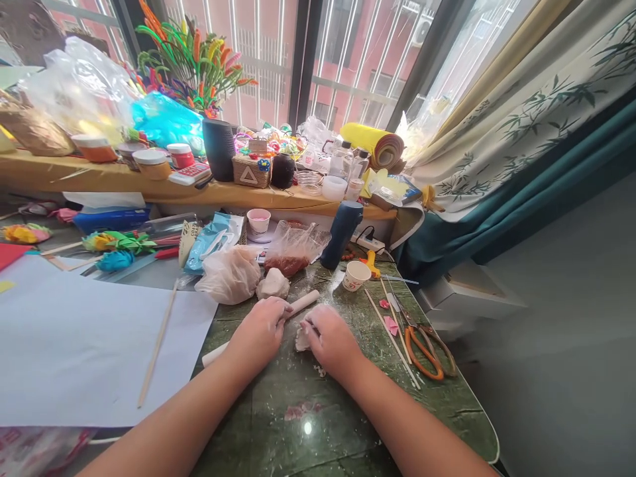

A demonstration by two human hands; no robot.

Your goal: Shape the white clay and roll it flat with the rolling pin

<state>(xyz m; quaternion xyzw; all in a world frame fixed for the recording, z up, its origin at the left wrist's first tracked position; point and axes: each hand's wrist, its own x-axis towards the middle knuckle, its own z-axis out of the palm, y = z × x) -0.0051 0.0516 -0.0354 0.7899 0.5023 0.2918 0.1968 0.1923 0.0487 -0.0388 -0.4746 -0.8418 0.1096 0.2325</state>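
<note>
A pale rolling pin [304, 303] lies slantwise on the dark green table [278, 424], its middle covered by my left hand [262, 331], whose fingers curl over it. Just right of the pin, my right hand [334, 339] pinches a flattened piece of whitish dough [301, 340] close to the tabletop; part of this dough is hidden under the fingers. Beyond my left hand sits a larger whitish lump of dough [273, 283]. Small crumbs [318, 370] and white powder are scattered about both hands.
Behind are plastic bags [229, 275], a reddish-brown lump [287, 265], a dark blue bottle [342, 235] and a paper cup [356, 275]. Orange-handled scissors [424, 354] and thin wooden sticks [392, 338] lie right. White paper [99, 351] covers the left. A crowded windowsill [173, 195] runs behind.
</note>
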